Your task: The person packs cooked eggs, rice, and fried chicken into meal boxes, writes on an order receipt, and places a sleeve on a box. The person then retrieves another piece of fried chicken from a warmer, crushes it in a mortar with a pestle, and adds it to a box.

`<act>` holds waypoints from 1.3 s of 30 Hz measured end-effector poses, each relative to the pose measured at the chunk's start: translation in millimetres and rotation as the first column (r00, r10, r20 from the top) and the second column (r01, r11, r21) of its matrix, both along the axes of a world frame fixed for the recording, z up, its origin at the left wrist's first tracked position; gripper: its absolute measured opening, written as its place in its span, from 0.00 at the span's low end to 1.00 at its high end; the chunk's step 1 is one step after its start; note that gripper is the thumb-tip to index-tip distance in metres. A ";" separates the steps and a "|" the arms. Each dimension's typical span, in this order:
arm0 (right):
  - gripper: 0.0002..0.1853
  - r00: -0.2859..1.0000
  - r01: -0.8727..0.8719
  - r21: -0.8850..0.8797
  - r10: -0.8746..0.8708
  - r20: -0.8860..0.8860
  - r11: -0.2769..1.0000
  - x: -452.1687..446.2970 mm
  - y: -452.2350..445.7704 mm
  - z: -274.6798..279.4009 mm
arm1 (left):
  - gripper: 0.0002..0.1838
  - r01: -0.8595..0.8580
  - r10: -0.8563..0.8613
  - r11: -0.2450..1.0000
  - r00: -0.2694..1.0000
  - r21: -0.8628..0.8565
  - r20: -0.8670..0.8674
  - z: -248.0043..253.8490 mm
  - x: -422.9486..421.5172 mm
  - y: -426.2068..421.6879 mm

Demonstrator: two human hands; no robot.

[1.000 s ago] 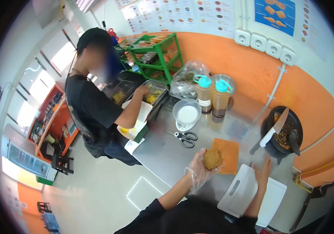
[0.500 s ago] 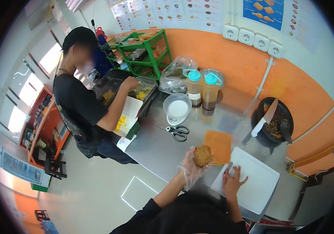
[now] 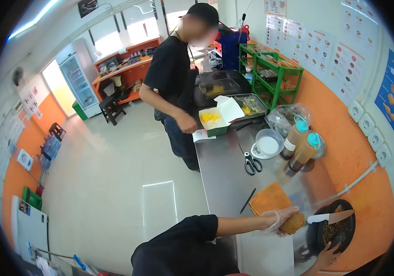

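My left hand [image 3: 280,220], in a clear plastic glove, is closed around a piece of breaded fried chicken [image 3: 292,224]. It is over the far end of the white cutting board [image 3: 266,253], beside a folded orange cloth [image 3: 270,198]. At the lower right, my bare right hand [image 3: 327,257] reaches the near rim of a dark stone mortar [image 3: 315,234], fingers spread. Whether the fingers touch the rim or the pestle [image 3: 339,238] is unclear. Ground dark seasoning lies inside the mortar. A white-handled knife [image 3: 330,216] rests across its top.
Scissors [image 3: 252,163], a black stick [image 3: 247,201], a clear bowl [image 3: 269,142] and two sauce bottles [image 3: 305,149] stand along the steel table [image 3: 224,184]. A co-worker [image 3: 171,69] stands at the far end by an open food box [image 3: 215,131]. Behind is a green rack [image 3: 277,76].
My left hand has carried the chicken rightward toward the mortar. My right hand has left the cutting board for the mortar. The co-worker's hand has left the food tray. The view has turned left.
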State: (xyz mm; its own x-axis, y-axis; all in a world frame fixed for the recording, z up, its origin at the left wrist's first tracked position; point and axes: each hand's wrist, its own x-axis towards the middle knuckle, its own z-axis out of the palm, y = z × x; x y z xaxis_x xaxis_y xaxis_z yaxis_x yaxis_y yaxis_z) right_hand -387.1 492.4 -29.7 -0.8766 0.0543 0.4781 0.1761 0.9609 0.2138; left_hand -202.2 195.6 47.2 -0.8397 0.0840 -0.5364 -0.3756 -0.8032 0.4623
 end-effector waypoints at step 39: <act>0.23 0.852 -0.098 -0.826 0.476 0.219 0.555 -20.0 31.5 159.3 | 0.59 0.215 -0.356 0.914 0.831 -0.343 -0.427 -81.0 -261.5 144.3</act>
